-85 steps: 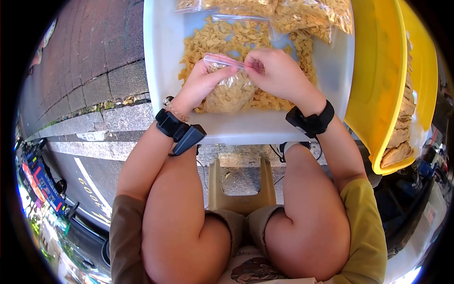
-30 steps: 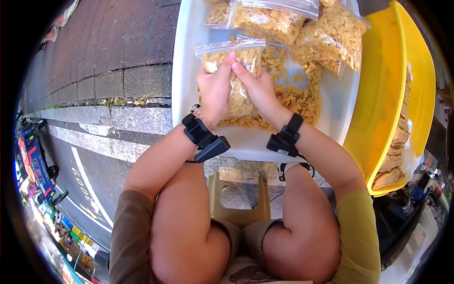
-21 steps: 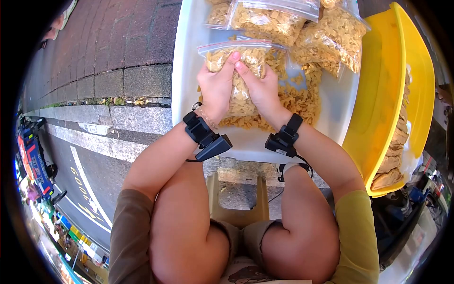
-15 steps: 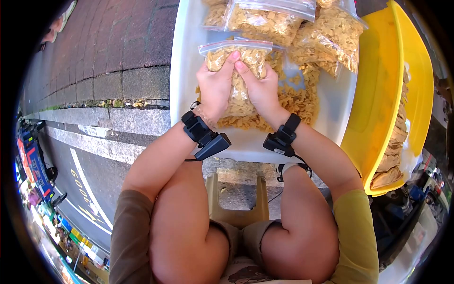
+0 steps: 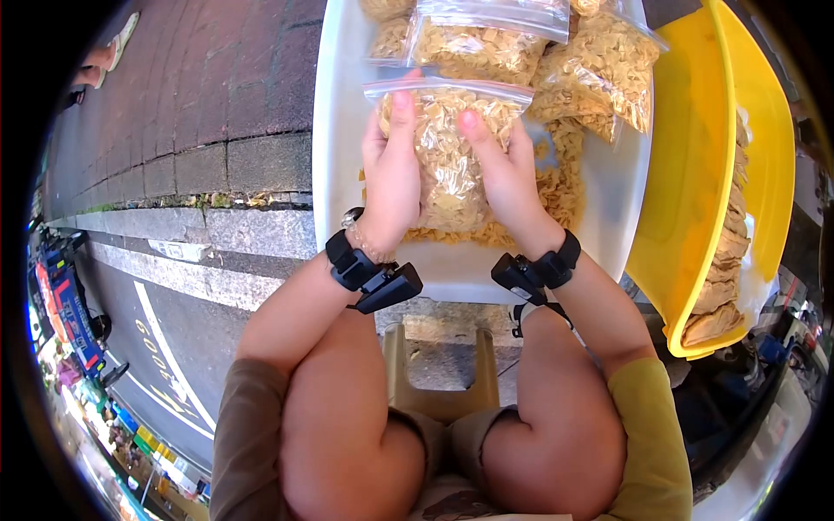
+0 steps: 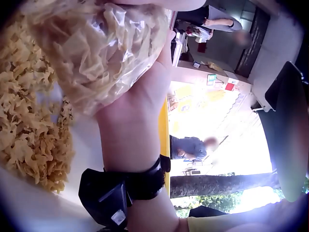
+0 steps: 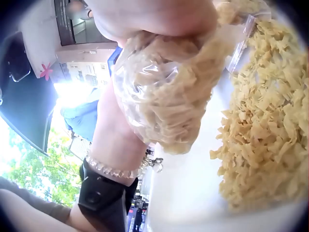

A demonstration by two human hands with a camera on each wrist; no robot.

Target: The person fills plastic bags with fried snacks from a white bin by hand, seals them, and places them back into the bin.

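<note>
Between both hands is a clear zip bag [image 5: 453,161] filled with pale yellow dried flakes, its zip edge at the top and away from the body. My left hand [image 5: 393,178] grips its left side, thumb lying on the front. The right hand [image 5: 511,178] grips the opposite side in the same way, and the two thumbs are apart. The fingers behind the bag are mostly hidden. In the left wrist view the bag [image 6: 99,53] bulges in front of the right wrist. From the right wrist view, the bag [image 7: 166,92] hangs over the white tray, above loose flakes [image 7: 265,125].
The white tray [image 5: 604,217] bears loose flakes [image 5: 565,187] and, at its far end, several filled zip bags [image 5: 599,65]. A yellow tub [image 5: 686,174] holding folded tan sheets [image 5: 725,278] stands on the right. A plastic stool [image 5: 443,399] is between the legs.
Earlier, the fingers pinched along the bag's zip edge. Then the thumbs pressed together on its middle; now they have spread to its two sides, and the bag shows wider.
</note>
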